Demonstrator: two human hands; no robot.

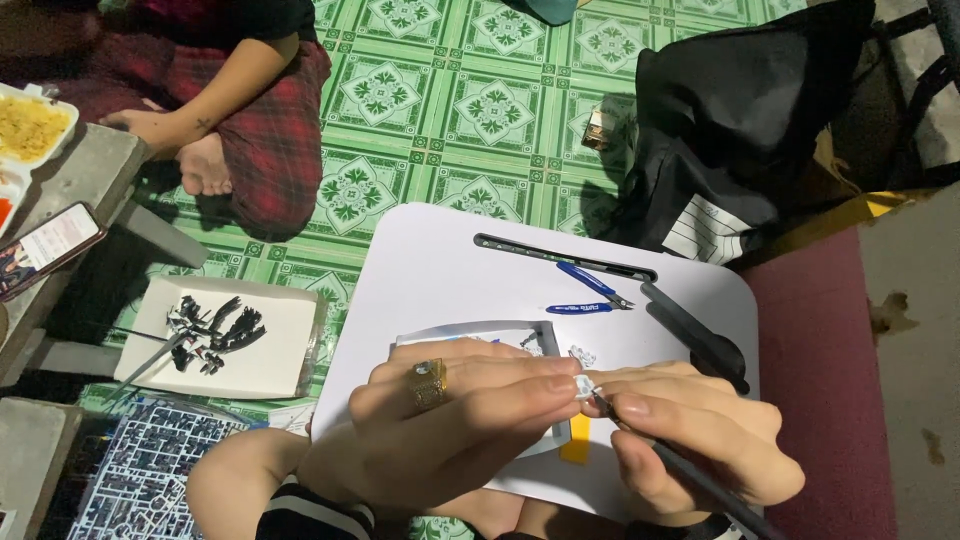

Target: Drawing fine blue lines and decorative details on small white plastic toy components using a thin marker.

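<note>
While both hands meet over the white lap table (440,260) | step, judged: trimming 1 piece | left hand (450,425) fingers pinch a tiny pale part (584,387) above the table's near edge | right hand (700,440) fingers clamp a dark tool (700,480), tip touching the part | blue nippers (590,290) lie apart | next calls for a steady, light stroke.

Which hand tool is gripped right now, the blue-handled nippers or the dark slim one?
The dark slim tool, in the right hand beside the left hand. The blue-handled nippers lie untouched on the white lap table.
</note>
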